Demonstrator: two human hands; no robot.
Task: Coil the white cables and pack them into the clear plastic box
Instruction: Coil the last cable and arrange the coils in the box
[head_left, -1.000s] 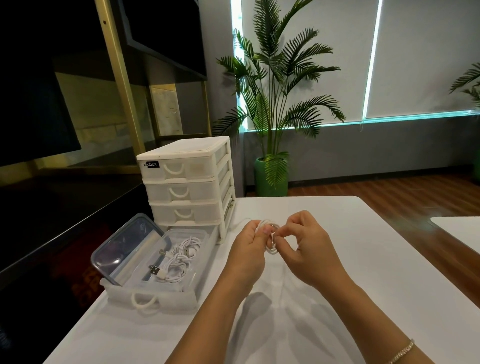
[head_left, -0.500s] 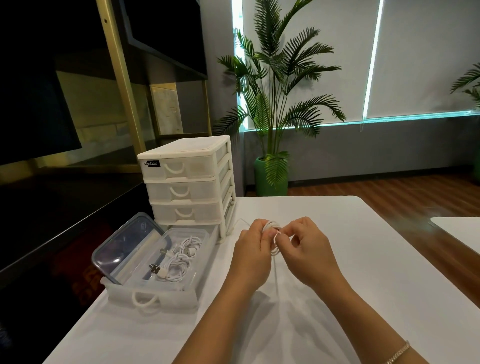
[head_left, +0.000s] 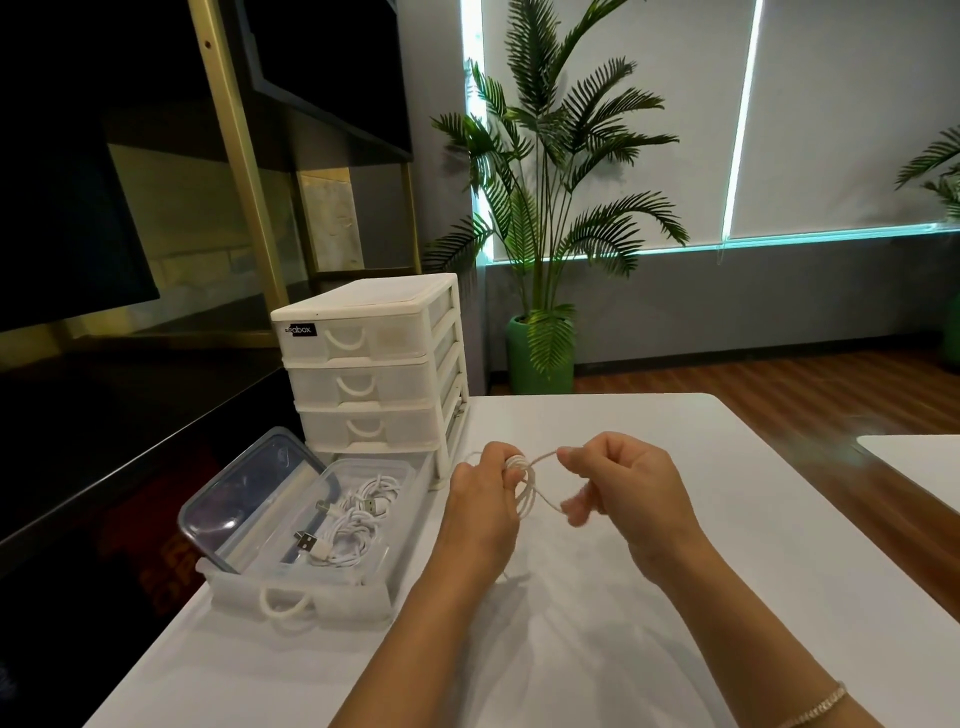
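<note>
**Coil in hand, wrap unfinished; box open and part-filled**

Your left hand (head_left: 480, 506) grips a small bundle of white cable (head_left: 525, 491), the loops stacked round the fingers so the coil keeps its round shape while you work. Your right hand (head_left: 621, 486) pinches the free run of that same cable between thumb and fingertip and holds it out to the side, apart from the coil. My reading is that this keeps the strand taut for a wrap across the loops, which would bind them. Both hands are above the white table (head_left: 701, 545), not resting on it.

The cable is thin, round and limp; it will spring loose if either grip slackens before the tail is secured.

The clear plastic box (head_left: 400, 480) sits to your left inside a pulled-out frosted drawer tray (head_left: 301, 597) with a looped handle. Its transparent lid (head_left: 249, 488) leans open on the far-left side, leaving the mouth free for loading. Coiled white cables (head_left: 358, 525) with metal USB plugs already lie inside, loosely piled.

Behind stands a white three-drawer plastic organiser (head_left: 374, 364), drawers closed.

Judgement: coiling of this piece is near its end; packing not yet done.
</note>
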